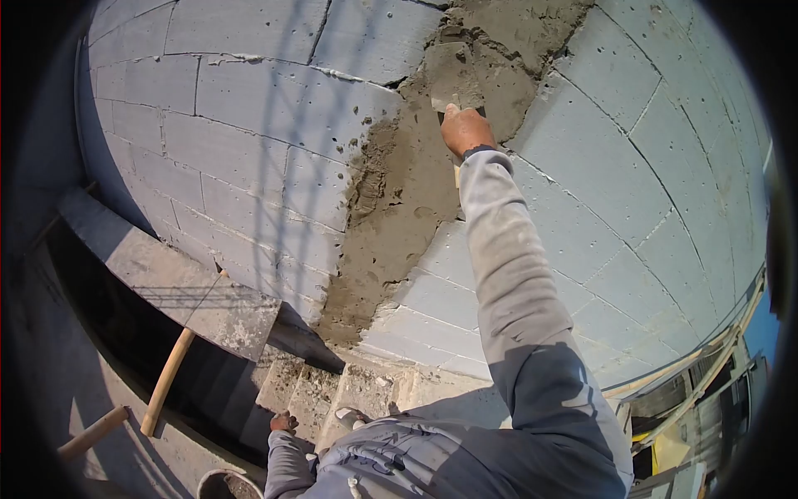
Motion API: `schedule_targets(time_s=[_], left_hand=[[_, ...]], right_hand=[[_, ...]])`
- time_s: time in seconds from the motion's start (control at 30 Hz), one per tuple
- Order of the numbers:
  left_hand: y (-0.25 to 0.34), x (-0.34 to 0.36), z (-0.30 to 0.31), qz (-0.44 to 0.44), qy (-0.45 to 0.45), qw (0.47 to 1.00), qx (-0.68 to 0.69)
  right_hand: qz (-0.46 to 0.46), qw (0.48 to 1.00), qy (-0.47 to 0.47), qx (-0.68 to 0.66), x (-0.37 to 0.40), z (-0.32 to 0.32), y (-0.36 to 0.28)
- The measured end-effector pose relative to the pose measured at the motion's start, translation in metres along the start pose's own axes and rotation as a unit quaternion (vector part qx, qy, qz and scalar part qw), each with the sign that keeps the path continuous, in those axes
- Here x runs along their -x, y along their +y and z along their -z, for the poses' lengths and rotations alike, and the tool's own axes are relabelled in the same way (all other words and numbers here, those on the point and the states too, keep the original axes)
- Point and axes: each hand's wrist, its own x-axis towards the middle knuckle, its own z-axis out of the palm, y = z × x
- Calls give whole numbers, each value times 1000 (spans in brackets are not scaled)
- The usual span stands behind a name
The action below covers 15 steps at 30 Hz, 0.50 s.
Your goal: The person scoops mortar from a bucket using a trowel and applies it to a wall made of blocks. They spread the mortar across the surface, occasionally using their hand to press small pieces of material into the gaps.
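My right hand (pixel 467 130) is closed around a trowel at the end of my outstretched arm. The flat blade of the trowel (pixel 455 76) lies against wet grey mortar (pixel 407 212), which runs as a broad strip up the block wall (pixel 615 166). A short piece of the pale handle shows below my wrist. My left hand (pixel 283 422) hangs low beside my body, above the concrete steps, away from the wall. It looks small from here, and I cannot make out its fingers clearly or anything in them.
Below on the left, a concrete slab (pixel 179 279) borders a dark gap. Wooden poles (pixel 170 378) stick up near it. A bucket (pixel 229 485) stands at the bottom edge. Rough concrete steps (pixel 306 397) lie by my feet. Boards and scaffold-like timber (pixel 690 407) are at the lower right.
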Motion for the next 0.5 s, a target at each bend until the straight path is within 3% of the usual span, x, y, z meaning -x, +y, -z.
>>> schedule_targets(time_s=[0.07,0.17,0.23,0.27,0.3,0.33,0.37,0.5], left_hand=[[17,15,-12,62,-4,991,122],[11,16,-8,58,26,975,212],[-30,-18,9,45,-19,989,143],[-74,-66,25,6,-99,970,223],[-83,-33,42,-27,-88,966,240],[-84,-22,53,-134,-88,964,-210],[-86,-13,65,-230,-7,761,-606],[-112,4,78,-175,67,811,-554]], right_hand=[[1,999,-18,40,12,5,14],[19,994,-34,104,35,19,20],[56,983,-43,168,43,33,21],[89,985,-34,148,37,38,25],[93,984,-29,147,35,45,17],[99,985,-11,138,34,55,7],[103,986,6,128,33,66,-3],[103,982,-10,158,-10,86,-24]])
